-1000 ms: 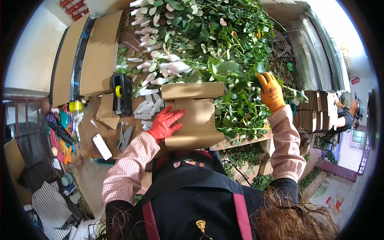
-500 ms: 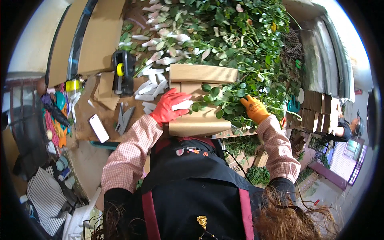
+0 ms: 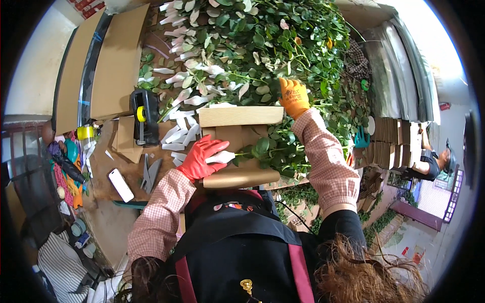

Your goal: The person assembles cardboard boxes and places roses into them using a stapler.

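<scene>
My left hand (image 3: 203,157), in a red glove, is closed around a rose bud in a white sleeve (image 3: 221,157). That bud lies over brown corrugated cardboard (image 3: 237,135), its leafy stem (image 3: 262,146) running off to the right. My right hand (image 3: 294,97), in an orange glove, is at the near side of a big heap of leafy rose stems (image 3: 283,45), just past the right end of a folded cardboard strip (image 3: 241,116). Its fingers curl down into the leaves, and their tips are hidden. A rolled cardboard edge (image 3: 241,178) lies nearest my apron.
Several sleeved rose buds (image 3: 194,100) line the heap's left side, with loose white sleeves (image 3: 177,135) below. Further left are a tape dispenser (image 3: 145,118), scissors (image 3: 150,172) and a phone (image 3: 120,185). Stacked cardboard (image 3: 386,144) stands right; a person (image 3: 435,164) is beyond.
My right hand has moved from the near stems up and left to the heap. The left hand keeps its hold on the sleeved rose. The whole view has shifted slightly.
</scene>
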Motion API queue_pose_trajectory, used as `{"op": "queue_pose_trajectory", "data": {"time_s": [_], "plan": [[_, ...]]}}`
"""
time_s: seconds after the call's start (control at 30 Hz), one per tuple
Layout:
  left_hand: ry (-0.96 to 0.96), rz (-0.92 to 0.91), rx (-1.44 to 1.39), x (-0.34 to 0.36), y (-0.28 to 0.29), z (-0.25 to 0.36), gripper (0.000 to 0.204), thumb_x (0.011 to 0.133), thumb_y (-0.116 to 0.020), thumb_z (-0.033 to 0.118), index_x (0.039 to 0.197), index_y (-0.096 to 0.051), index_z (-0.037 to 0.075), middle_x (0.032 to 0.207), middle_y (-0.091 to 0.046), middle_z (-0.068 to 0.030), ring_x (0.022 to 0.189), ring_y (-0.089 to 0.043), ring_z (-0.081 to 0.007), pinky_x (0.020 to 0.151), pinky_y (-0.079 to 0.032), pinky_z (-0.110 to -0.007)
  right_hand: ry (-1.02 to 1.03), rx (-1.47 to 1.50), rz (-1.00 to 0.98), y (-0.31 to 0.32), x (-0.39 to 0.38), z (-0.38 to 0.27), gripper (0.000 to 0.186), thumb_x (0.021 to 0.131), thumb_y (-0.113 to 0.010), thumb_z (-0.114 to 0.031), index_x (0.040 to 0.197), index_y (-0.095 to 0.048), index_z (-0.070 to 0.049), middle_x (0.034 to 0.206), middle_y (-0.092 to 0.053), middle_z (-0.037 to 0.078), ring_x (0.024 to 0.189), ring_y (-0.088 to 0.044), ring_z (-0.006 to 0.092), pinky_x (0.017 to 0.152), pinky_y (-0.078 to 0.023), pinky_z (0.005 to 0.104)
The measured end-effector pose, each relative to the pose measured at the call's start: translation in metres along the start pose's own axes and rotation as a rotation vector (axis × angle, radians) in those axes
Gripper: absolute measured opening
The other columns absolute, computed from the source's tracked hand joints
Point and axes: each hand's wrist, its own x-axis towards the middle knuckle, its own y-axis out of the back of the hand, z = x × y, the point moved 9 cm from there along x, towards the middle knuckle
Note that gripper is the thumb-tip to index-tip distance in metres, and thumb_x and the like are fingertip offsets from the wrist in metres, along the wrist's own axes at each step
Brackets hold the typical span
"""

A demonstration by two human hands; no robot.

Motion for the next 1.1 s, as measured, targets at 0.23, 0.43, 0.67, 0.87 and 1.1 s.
{"op": "queue_pose_trajectory", "data": {"time_s": [0.23,0.43,0.67,0.87,1.1], "plan": [[-0.021,-0.06,0.025,-0.011,-0.006,-0.009,0.063,0.07,-0.084,0.022,0.127,-0.062,0.012,0.123,-0.065,-0.0102,0.122,-0.057,-0.028,0.115,-0.031,-0.046,-0.003,0.261,0.377,0.054,-0.005,0.04,0.039,0.082,-0.062,-0.008,0.119,-0.061,-0.019,0.113,-0.061,0.017,0.099,-0.06,0.0406,0.08,-0.051,0.0488],[0.078,0.03,0.146,-0.021,-0.001,-0.016,0.063,0.068,-0.084,0.024,0.126,-0.063,0.01,0.125,-0.064,-0.0136,0.12,-0.058,-0.0315,0.112,-0.037,-0.049,0.069,0.54,0.586,0.167,-0.043,0.043,0.043,0.081,-0.057,0.006,0.122,-0.058,-0.006,0.112,-0.06,0.019,0.1,-0.06,0.0407,0.087,-0.049,0.0431],[-0.247,0.084,0.237,-0.017,-0.003,-0.001,0.065,0.069,-0.084,0.033,0.126,-0.061,0.01,0.12,-0.066,-0.0132,0.115,-0.06,-0.0327,0.109,-0.04,-0.052,-0.032,0.962,0.708,0.144,-0.076,0.121,0.051,0.066,-0.051,0.018,0.112,-0.058,-0.001,0.11,-0.059,0.019,0.106,-0.058,0.0366,0.094,-0.045,0.0363],[-0.133,0.093,0.11,-0.013,-0.001,-0.003,0.054,0.074,-0.079,0.022,0.124,-0.062,0.011,0.12,-0.067,-0.0163,0.112,-0.062,-0.0363,0.108,-0.04,-0.052,-0.012,1.012,0.806,0.166,-0.107,0.133,0.038,0.079,-0.064,0.006,0.115,-0.056,-0.001,0.113,-0.059,0.013,0.106,-0.058,0.0261,0.094,-0.045,0.0339],[-0.121,0.057,0.099,-0.014,-0.002,-0.004,0.051,0.072,-0.078,0.024,0.12,-0.067,0.011,0.118,-0.067,-0.0179,0.112,-0.062,-0.0366,0.108,-0.041,-0.051,-0.048,1.145,0.719,0.183,-0.125,0.123,0.036,0.081,-0.067,0.001,0.115,-0.057,-0.001,0.108,-0.059,0.009,0.101,-0.057,0.0205,0.09,-0.045,0.0307]]}}
